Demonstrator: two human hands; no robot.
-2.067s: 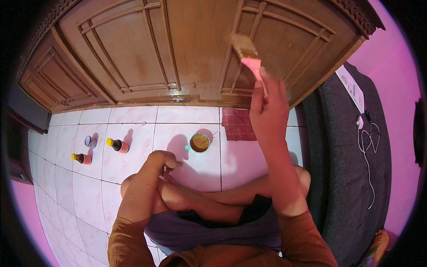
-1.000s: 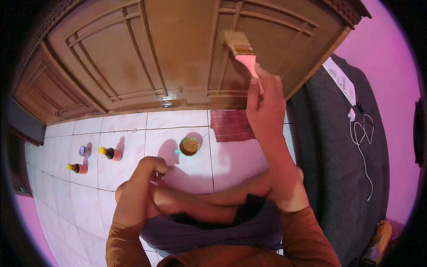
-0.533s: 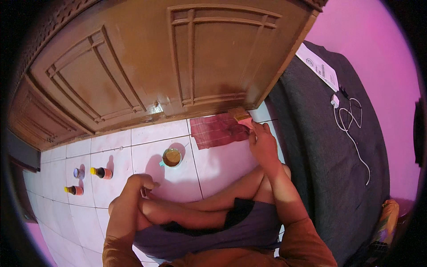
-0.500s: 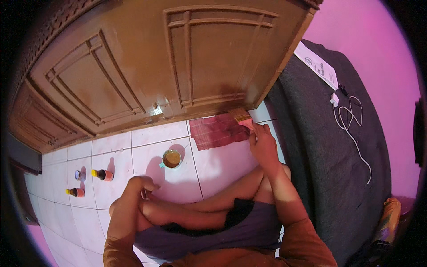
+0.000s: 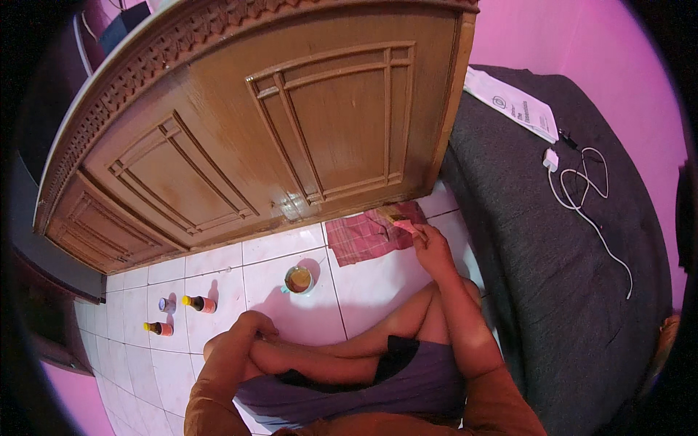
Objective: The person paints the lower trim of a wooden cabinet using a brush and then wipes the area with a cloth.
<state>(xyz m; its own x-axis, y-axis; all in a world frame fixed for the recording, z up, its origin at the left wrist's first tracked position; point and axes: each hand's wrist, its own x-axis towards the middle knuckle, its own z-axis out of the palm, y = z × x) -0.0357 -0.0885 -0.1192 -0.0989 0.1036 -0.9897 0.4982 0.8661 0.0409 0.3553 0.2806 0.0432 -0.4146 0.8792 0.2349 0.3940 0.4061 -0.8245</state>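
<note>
My right hand (image 5: 432, 245) grips the pinkish handle of a flat paintbrush (image 5: 389, 216). The brush's bristles are over a red checked cloth (image 5: 355, 244), which lies on the tiles at the foot of a brown carved wooden panel (image 5: 349, 123). Draped over my bent leg, my left hand (image 5: 256, 324) is loosely open and holds nothing I can see; its fingertips are partly hidden. A clear cup (image 5: 299, 280) of brownish liquid stands on the floor between my hands, left of the cloth.
Left of the cup are two small dark bottles with yellow caps (image 5: 199, 304) (image 5: 158, 328) and a small pale jar (image 5: 167, 305). A dark grey cushioned seat (image 5: 538, 240) borders my right side, bearing a white booklet (image 5: 512, 104) and a charger with white cable (image 5: 574, 196).
The view has shifted, showing more of the panel's top and left end. My right hand still holds the paintbrush, its bristles now lower over the cloth. My left hand stays at my leg.
</note>
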